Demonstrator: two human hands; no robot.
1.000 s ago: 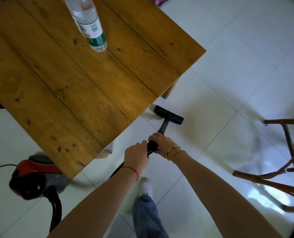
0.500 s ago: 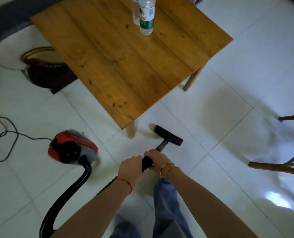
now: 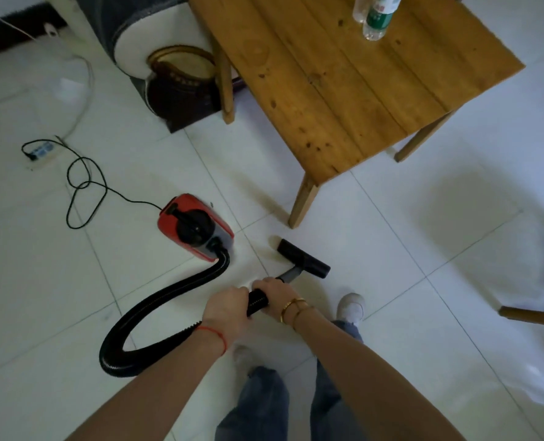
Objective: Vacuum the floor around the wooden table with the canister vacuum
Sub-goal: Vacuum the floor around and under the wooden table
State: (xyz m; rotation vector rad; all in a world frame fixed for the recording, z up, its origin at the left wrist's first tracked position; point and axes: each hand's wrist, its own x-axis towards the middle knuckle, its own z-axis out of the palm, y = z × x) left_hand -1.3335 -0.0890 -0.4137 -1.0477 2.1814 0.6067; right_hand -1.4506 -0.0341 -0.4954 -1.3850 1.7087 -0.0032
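Both my hands are wrapped around the ribbed black hose [image 3: 156, 316] of the canister vacuum, right at the end where it meets the short grey wand. My left hand [image 3: 226, 308] grips the hose from behind, fingers curled under it, a red string on that wrist. My right hand [image 3: 275, 296] grips just ahead of it, fingers closed over the top, two gold bangles on the wrist. The black floor nozzle [image 3: 304, 258] lies flat on the white tiled floor [image 3: 391, 249], just in front of my hands and near the closest leg of the wooden table [image 3: 343, 87], but not touching it. The red and grey canister [image 3: 194, 224] sits on the floor to the left of the nozzle, beside the table's near corner, with the hose looping out of it in a wide bend toward me and back up to my hands. Its thin black cord [image 3: 83, 183] trails in loose coils to a power strip [image 3: 41, 152] farther left. On the table stands a clear plastic bottle with a green label [image 3: 377, 19]. My white shoe [image 3: 350, 307] and blue jeans show below my arms. A wooden chair rail [image 3: 531, 316] pokes in at the right edge.
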